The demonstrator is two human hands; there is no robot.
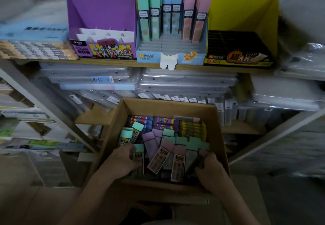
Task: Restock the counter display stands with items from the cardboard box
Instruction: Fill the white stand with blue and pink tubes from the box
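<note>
The blue stand has bare front rows I can reach. Packs crowd the box around my hands.

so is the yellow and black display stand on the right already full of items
No, the yellow and black display stand shows only bare slotted tiers, while the blue stand beside it holds a back row of cases.

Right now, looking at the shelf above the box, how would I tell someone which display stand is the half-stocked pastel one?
On the wooden shelf above the cardboard box stand three display stands. Take the middle one, the light blue stand, between the purple stand and the yellow-and-black stand. Only it holds upright mint, blue and pink cases at its back.
</note>
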